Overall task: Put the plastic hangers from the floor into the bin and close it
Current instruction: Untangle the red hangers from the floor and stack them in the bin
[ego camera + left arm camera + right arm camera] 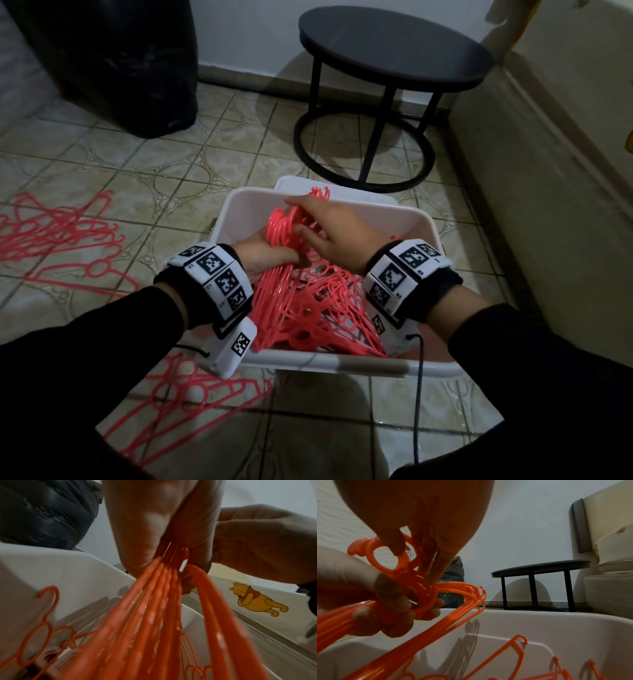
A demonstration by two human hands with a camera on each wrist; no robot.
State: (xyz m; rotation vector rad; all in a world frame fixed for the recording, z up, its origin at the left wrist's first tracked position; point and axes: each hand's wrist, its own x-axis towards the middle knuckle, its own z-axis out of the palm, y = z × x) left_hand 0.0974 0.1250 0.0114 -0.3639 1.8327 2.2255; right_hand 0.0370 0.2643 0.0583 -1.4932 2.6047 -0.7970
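The white bin (239,212) sits open on the tiled floor (178,164), just in front of a round black side table (394,58) and well right of a black bag (113,61), and it holds a tangle of coral-red hangers (329,308) lying loose inside. Over the bin, the left hand (267,255) has its fingers curled tight round a bundle of hangers (286,233) (hooks pointing at the bin's far wall), while the right hand (334,231) pinches that bundle just above the left. More hangers (61,240) lie on the floor left of the bin, and another pile (191,401) lies at its near left corner.
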